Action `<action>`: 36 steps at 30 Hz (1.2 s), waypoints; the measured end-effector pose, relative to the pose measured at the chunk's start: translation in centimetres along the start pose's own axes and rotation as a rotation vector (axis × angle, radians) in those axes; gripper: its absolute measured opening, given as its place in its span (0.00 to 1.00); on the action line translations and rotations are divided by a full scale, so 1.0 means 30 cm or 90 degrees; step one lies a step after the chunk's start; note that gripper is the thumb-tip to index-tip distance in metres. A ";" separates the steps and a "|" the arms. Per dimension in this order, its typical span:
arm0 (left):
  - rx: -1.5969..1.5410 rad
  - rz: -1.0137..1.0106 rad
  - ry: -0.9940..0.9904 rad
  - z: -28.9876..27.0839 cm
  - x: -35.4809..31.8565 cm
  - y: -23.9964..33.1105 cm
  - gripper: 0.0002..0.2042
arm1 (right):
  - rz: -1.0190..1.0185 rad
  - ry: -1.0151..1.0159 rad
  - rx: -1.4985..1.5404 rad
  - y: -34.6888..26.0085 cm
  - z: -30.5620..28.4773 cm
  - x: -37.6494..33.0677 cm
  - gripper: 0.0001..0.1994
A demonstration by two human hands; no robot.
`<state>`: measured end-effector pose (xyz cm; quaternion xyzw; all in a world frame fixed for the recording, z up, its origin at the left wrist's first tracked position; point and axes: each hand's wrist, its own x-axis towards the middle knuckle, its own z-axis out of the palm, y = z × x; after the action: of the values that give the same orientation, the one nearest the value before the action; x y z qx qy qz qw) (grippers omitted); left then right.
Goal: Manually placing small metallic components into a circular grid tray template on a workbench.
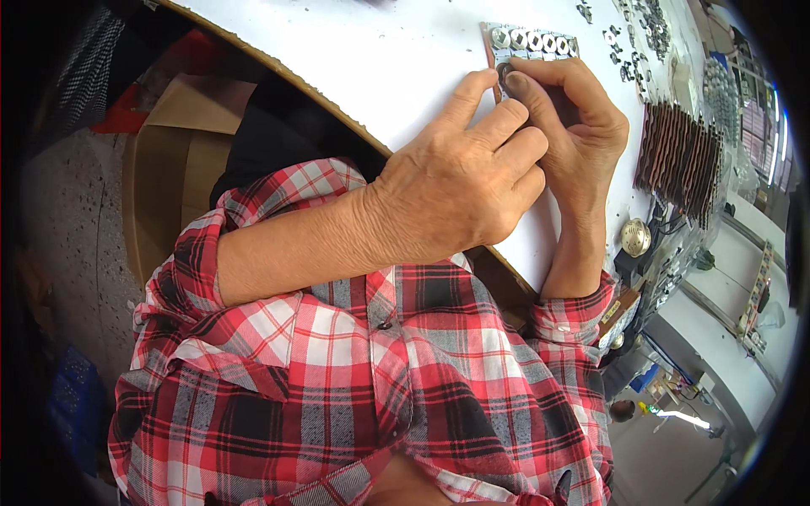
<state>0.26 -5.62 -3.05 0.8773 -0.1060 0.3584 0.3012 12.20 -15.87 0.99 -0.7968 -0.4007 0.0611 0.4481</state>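
Observation:
On the white tabletop point(380, 59) lies a small flat board point(576, 44) with a row of round silver parts point(534, 40) along its far edge. My right hand point(582, 126) bends over its near part, thumb and forefinger pinched on a small dark round piece point(504, 71). From the left, my left hand point(464, 169) crosses in front. Its forefinger reaches the board's left edge beside that dark piece, and the other fingers are curled. The left thumb is hidden, so what this hand grips cannot be made out. Both hands cover much of the board.
Loose small metal parts point(648, 34) are scattered at the far right. Below them stands a tight row of brown boards point(682, 160), with a round metal object point(634, 238) nearer me. The table's edge point(287, 74) slants by my left arm; a cardboard box point(181, 160) stands below.

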 end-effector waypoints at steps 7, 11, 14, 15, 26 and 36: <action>-0.044 0.000 -0.061 -0.030 0.004 -0.003 0.17 | -0.030 -0.019 -0.004 0.002 -0.021 0.010 0.05; -0.056 -0.017 -0.074 -0.046 0.002 -0.009 0.17 | 0.044 -0.088 0.050 0.006 -0.021 0.018 0.07; -0.050 -0.022 -0.083 -0.060 0.009 -0.007 0.17 | 0.045 -0.108 0.024 0.011 -0.024 0.010 0.09; -0.052 -0.024 -0.105 -0.066 0.012 -0.006 0.16 | 0.050 -0.096 0.025 0.005 -0.022 0.006 0.10; -0.055 -0.035 -0.079 -0.061 0.015 -0.010 0.16 | 0.165 -0.060 -0.267 0.090 -0.325 -0.050 0.08; -0.055 -0.034 -0.082 -0.063 0.011 -0.019 0.15 | 0.266 0.049 -0.099 0.095 -0.309 -0.036 0.07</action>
<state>-0.34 -4.00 -2.00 0.8873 -0.1170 0.2879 0.3407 17.37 -23.58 4.02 -0.8964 -0.2130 0.0909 0.3779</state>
